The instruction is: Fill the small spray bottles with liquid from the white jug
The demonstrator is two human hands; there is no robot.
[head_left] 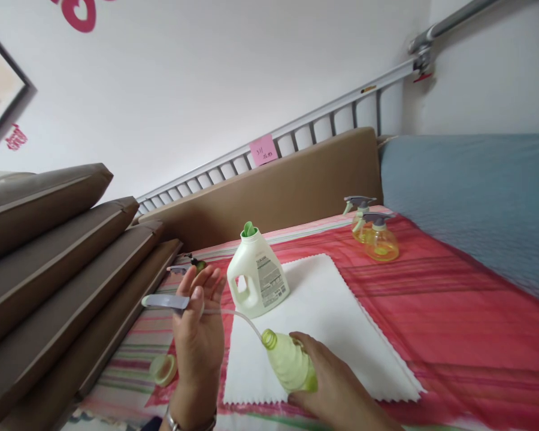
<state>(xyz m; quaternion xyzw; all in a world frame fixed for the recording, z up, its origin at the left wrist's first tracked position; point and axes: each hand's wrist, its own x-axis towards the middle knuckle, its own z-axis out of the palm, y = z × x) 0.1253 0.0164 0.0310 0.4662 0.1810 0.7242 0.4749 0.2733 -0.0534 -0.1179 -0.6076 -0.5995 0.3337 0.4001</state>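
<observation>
My left hand grips a grey spray head between thumb and fingers, its other fingers raised. A thin clear tube curves from the spray head to the open neck of a yellow-green bottle. My right hand is wrapped round this bottle, which tilts toward the left hand. Beyond the hands, a pale green detergent jug with a green inner spout stands upright on a white scallop-edged mat.
Two spray bottles with yellow liquid, the nearer one, stand at the back right on the red striped cloth. A round pale green cap lies at left. Stacked brown cushions rise at the left, and a blue-covered cushion at the right.
</observation>
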